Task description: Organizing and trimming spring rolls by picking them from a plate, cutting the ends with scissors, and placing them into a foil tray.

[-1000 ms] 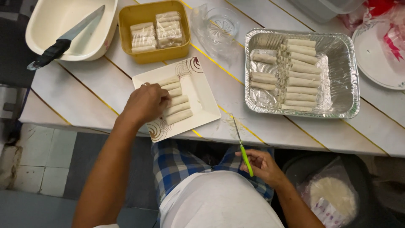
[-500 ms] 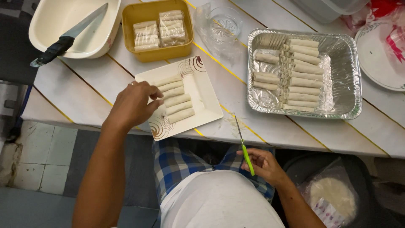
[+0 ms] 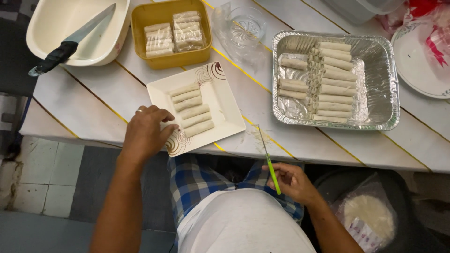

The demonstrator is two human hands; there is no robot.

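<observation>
Square white plate (image 3: 220,100), glossy, brown swirl at two corners; lies on white planked table (image 3: 93,100) near its front edge. Six pale, smooth rolls (image 3: 192,109) lie side by side on the plate's left half. Left hand (image 3: 145,132) rests on the plate's near-left corner, fingers curled loosely, thumb tip just beside the nearest roll; holds nothing. Right hand (image 3: 293,180), below the table edge right of the plate, fingers closed around the green handle of a thin knife (image 3: 268,160), blade pointing toward the table. Crinkled foil tray (image 3: 389,93) of rolls right of plate.
</observation>
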